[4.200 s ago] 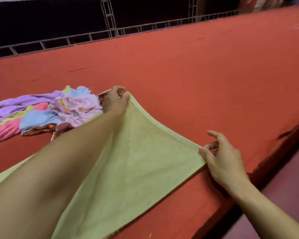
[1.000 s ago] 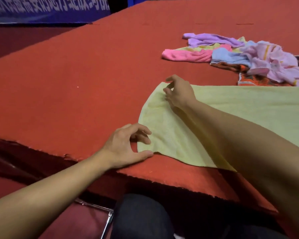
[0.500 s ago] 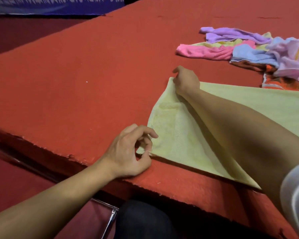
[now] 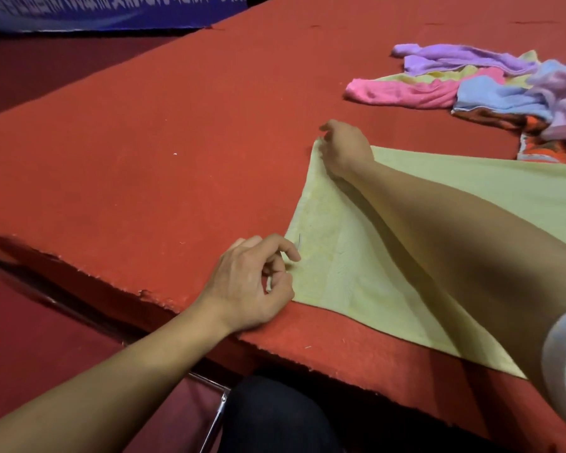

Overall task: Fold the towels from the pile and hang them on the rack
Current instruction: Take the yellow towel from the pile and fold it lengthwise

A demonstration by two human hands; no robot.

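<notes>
lifted slightly since half a second ago: short edge of yellow towel. pinched at near corner by left hand, at far corner by right hand. stretched lengthwise toward 3 o'clock over red table; pile at 1 o'clock, nearer right hand.

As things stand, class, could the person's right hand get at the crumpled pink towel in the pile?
Probably yes. The right hand pinches the far corner of the flat yellow-green towel, and only bare red carpet lies between it and the crumpled pink towel. It would have to let go first.
</notes>
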